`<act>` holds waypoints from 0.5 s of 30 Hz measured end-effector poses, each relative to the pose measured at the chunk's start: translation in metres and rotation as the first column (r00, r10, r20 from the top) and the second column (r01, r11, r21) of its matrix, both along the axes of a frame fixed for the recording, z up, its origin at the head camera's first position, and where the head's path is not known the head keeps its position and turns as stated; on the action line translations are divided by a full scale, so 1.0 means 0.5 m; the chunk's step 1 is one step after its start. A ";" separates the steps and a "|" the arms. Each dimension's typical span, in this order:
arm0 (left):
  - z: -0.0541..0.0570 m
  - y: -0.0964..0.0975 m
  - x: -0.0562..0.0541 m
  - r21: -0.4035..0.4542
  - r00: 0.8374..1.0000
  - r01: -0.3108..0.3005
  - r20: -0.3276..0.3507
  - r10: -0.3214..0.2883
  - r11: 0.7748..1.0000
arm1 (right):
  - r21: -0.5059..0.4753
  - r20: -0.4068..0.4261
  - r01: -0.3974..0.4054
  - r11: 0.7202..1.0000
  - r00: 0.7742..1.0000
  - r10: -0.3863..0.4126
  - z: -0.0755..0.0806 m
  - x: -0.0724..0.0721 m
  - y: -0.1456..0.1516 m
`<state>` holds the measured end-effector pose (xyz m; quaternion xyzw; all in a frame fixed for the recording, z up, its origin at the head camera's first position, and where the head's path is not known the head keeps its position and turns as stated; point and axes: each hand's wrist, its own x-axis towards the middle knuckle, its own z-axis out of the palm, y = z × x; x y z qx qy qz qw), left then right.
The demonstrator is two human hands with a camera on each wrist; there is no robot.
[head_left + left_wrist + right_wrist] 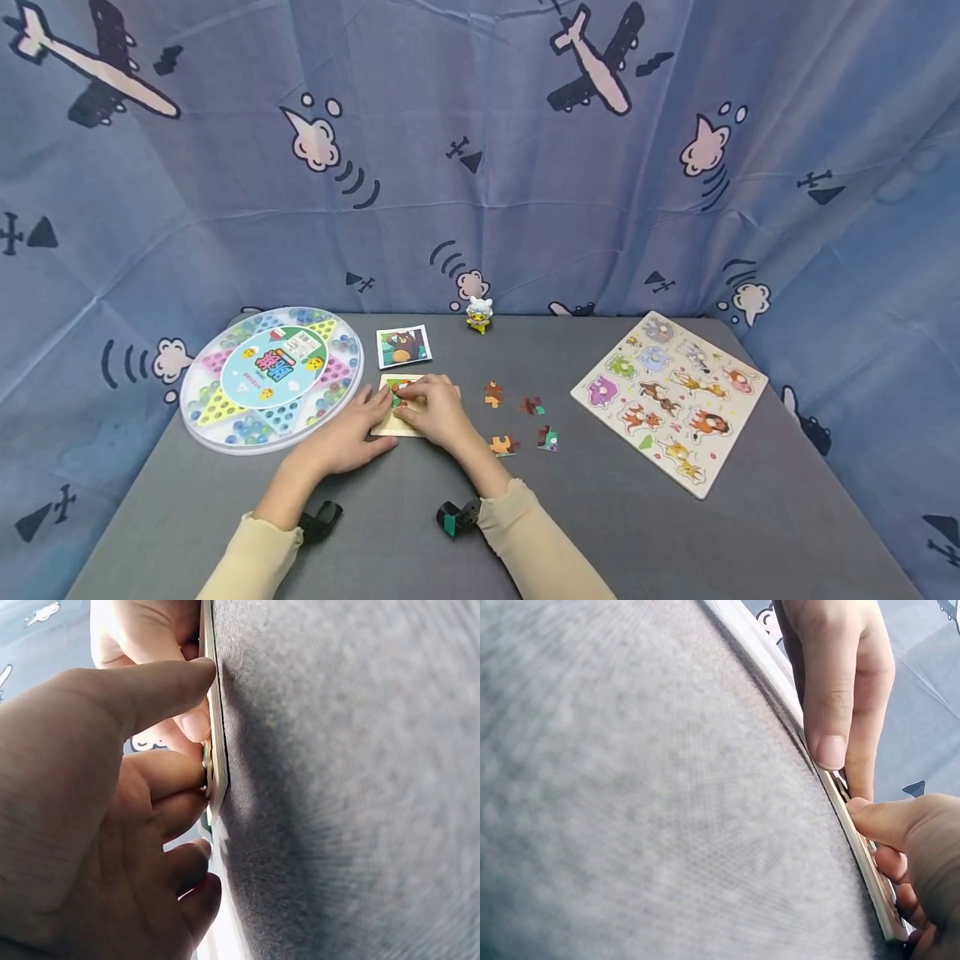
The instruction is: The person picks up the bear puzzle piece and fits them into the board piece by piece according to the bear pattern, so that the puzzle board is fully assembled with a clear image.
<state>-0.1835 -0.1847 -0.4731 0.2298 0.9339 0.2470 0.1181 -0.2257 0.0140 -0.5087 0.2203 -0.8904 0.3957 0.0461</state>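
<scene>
A small wooden puzzle board (397, 428) lies flat on the table, with coloured jigsaw pieces in its upper left part. My left hand (341, 437) rests at its left side, fingertips on the board and thumb (169, 686) at the near edge. From the right, my right hand (437, 410) reaches over the board, thumb (885, 821) and fingers bent together on a puzzle piece beside the left fingertips. Most of that piece is hidden by the fingers. In the right wrist view, both hands meet over the board's thin edge (859, 862).
Loose puzzle pieces (504, 445) lie right of the board. Behind it is a bear picture card (403, 346), with a small figurine (479, 315) farther back. A round marble game (197, 417) sits left; an animal peg puzzle (615, 400) lies right. Black bands (321, 522) hang at the wrists.
</scene>
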 end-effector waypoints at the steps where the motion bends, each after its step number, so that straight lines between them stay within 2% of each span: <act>1: 0.000 0.000 0.000 0.003 1.000 -0.002 0.006 0.002 1.000 | 0.002 0.003 0.001 1.000 1.000 -0.001 0.000 0.000 0.000; 5: 0.000 -0.002 -0.001 0.004 1.000 -0.004 0.017 0.004 1.000 | 0.008 0.002 0.005 1.000 1.000 -0.005 0.002 0.001 -0.001; 15: -0.004 -0.007 -0.003 0.029 1.000 0.018 -0.003 -0.018 0.999 | 0.015 0.006 0.005 1.000 1.000 -0.005 0.010 0.005 0.000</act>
